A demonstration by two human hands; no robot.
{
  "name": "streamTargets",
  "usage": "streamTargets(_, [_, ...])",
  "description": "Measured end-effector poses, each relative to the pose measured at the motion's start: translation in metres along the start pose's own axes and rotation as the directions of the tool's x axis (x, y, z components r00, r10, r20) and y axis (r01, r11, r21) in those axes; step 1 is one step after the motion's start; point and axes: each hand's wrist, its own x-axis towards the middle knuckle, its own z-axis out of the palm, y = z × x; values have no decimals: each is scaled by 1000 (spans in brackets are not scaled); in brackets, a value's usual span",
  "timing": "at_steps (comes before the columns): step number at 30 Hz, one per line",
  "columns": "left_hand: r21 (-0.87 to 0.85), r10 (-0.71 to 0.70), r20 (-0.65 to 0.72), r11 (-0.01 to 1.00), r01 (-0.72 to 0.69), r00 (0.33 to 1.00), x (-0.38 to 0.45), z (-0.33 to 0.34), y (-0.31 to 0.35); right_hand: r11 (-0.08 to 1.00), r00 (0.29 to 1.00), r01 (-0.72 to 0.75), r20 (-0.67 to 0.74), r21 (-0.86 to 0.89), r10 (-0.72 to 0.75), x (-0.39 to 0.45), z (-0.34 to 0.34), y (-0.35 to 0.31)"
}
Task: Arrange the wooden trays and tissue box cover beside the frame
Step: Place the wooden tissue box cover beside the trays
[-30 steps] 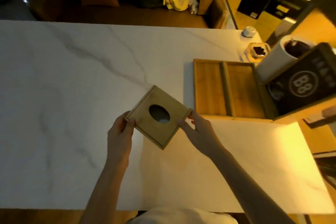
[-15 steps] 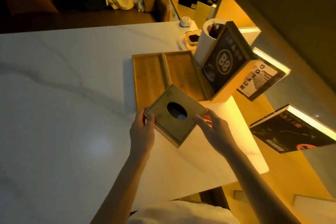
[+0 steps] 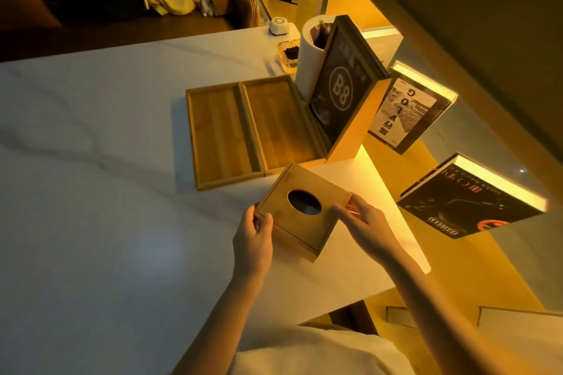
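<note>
Now that the cover (image 3: 300,210) has slid up near the frame (image 3: 342,85), both hands (image 3: 253,236) (image 3: 367,227) grip it, nearly placed by the trays (image 3: 253,128).

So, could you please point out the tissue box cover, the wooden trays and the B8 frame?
tissue box cover (image 3: 286,216): head view, top face left of the oval hole.
wooden trays (image 3: 221,134): head view, floor of the left tray.
B8 frame (image 3: 341,88): head view, printed front.
</note>
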Motion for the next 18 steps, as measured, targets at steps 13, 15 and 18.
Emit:
streamTargets(13, [106, 35, 33, 994, -38, 999, 7, 10, -4, 1000, 1000, 2, 24, 25, -2, 1, -1, 14])
streamTargets(15, [145, 48, 14, 988, -49, 999, 4, 12, -4, 999, 999, 32, 2, -28, -32, 3, -5, 12])
streamTargets(18, [184, 91, -22, 979, -86, 996, -5, 17, -3, 955, 978, 194, -35, -224, -206, 5, -9, 13])
